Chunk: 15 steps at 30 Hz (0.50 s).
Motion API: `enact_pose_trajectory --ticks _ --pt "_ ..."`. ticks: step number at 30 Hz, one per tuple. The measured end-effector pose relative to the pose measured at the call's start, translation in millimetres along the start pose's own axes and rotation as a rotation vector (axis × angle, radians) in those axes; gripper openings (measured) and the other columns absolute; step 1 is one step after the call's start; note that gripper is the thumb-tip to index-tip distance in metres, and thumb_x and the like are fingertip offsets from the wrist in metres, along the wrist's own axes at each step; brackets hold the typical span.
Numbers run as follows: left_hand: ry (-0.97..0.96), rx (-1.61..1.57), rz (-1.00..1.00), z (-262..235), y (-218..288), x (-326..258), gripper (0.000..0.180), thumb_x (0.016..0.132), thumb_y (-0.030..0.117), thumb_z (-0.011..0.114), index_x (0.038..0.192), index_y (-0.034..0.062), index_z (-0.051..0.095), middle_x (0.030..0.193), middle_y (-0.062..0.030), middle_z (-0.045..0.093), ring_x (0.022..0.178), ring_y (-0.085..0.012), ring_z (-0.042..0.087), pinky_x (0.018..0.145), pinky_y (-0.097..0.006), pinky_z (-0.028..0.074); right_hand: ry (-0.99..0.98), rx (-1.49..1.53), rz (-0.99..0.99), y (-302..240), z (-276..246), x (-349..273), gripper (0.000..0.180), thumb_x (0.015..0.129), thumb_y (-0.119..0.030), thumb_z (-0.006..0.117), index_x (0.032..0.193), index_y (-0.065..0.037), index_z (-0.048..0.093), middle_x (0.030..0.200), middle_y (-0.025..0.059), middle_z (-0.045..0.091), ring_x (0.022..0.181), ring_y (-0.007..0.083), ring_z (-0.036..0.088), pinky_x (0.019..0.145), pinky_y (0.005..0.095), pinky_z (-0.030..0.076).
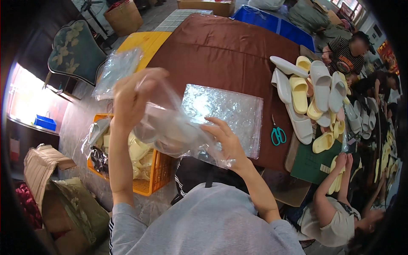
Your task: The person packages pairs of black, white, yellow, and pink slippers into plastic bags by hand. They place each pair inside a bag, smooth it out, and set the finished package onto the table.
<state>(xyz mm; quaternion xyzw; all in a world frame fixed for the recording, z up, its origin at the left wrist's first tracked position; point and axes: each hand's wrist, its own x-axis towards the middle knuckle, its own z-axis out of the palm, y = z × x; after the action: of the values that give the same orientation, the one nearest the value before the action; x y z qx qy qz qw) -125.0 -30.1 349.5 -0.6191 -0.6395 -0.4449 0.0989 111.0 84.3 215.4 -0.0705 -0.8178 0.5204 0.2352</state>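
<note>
A clear plastic bag (170, 127) hangs between my hands, with pale greyish slippers that show blurrily inside it. My left hand (136, 95), smeared by motion, is closed on the bag's upper edge. At the bag's other end is my right hand (227, 142), its fingers stretched out and apart against the plastic. Beneath and beyond them, a stack of clear plastic bags (225, 112) lies flat on the brown-covered table (212, 51). Teal-handled scissors (278, 135) rest right of that stack.
White and yellow slippers (321, 83) are piled at the table's right, beside a green mat (310, 161). An orange crate (157, 176) with bagged slippers stands on the floor at left. More clear bags (117, 72) lie on a yellow surface. Co-workers (331, 212) sit along the right.
</note>
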Motion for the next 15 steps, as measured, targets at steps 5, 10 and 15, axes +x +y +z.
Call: enact_pose_trajectory --ticks 5,10,15 --pt "-0.287 0.074 0.051 95.0 -10.2 50.7 0.019 0.095 0.026 0.059 0.091 0.0081 0.063 0.082 -0.0133 0.067 0.074 -0.0348 0.064 0.063 -0.042 0.049 0.18 0.018 0.29 23.0 0.4 -39.8 0.053 0.083 -0.005 0.07 0.133 -0.005 0.05 0.127 0.016 0.06 0.116 0.0305 0.059 0.09 0.038 0.052" --pt "-0.343 0.019 0.143 188.9 -37.7 61.8 0.023 0.094 0.031 0.06 0.097 0.0087 0.065 0.086 -0.0116 0.067 0.078 -0.0349 0.064 0.067 -0.044 0.051 0.445 0.354 0.467 70.3 9.5 -63.4 0.05 0.089 -0.006 0.066 0.135 -0.002 0.046 0.125 0.0154 0.056 0.11 0.0219 0.058 0.072 0.0307 0.06" --pt "-0.265 -0.173 -0.036 209.1 -61.6 26.5 0.032 0.096 0.025 0.057 0.121 0.0056 0.061 0.121 -0.0139 0.059 0.109 -0.0335 0.058 0.091 -0.04 0.048 0.564 0.588 0.669 139.1 4.7 -84.3 0.053 0.092 -0.005 0.063 0.14 -0.004 0.04 0.13 0.014 0.048 0.102 0.0207 0.059 0.071 0.032 0.061"
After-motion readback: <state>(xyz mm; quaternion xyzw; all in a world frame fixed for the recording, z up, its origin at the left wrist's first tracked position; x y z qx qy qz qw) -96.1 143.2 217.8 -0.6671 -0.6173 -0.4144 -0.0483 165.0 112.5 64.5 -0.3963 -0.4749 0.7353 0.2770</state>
